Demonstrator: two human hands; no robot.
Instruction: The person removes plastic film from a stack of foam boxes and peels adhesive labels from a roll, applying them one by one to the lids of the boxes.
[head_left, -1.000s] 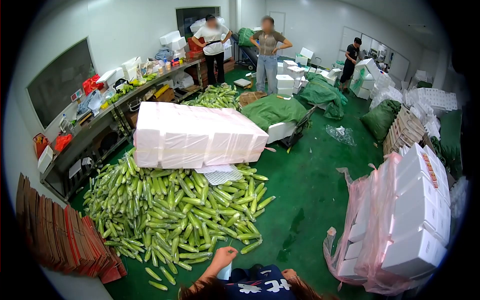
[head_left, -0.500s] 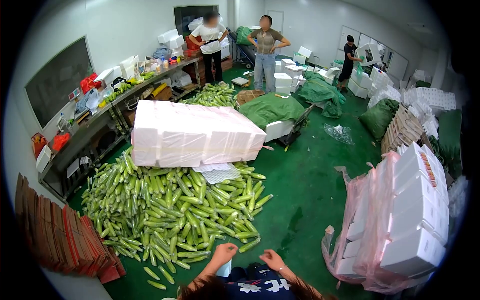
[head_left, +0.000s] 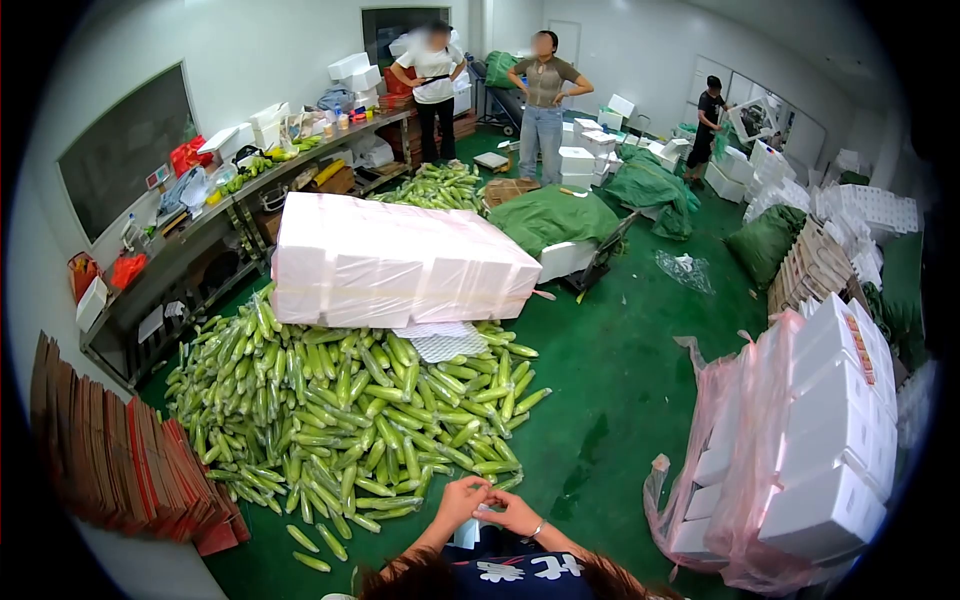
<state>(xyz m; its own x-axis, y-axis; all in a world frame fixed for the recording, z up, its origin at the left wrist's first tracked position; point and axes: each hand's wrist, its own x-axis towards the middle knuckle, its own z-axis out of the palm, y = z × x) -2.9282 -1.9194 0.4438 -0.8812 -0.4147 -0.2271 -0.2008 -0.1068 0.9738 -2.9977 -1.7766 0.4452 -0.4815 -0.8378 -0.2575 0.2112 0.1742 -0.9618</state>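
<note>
Low in the head view, my left hand point(head_left: 462, 502) and my right hand point(head_left: 514, 514) meet in front of my body. The fingers of both are pinched together at the tips; whatever lies between them is too small to make out. A bracelet circles my right wrist. Just below the hands shows a pale sheet-like piece point(head_left: 467, 534), partly covered by them. Beyond my hands spreads a big heap of long light-green vegetables point(head_left: 350, 420), many in clear plastic sleeves.
A pink-wrapped block of white foam boxes point(head_left: 400, 270) rests behind the heap. More wrapped foam boxes point(head_left: 825, 440) stand right, flattened cartons point(head_left: 120, 465) left. A cluttered metal bench point(head_left: 230, 205) lines the wall. Two people stand at the back; another handles a white box farther right.
My hands were apart and have come together, the right one moving left. The view has shifted slightly. The person at the back right has moved the white box a little.
</note>
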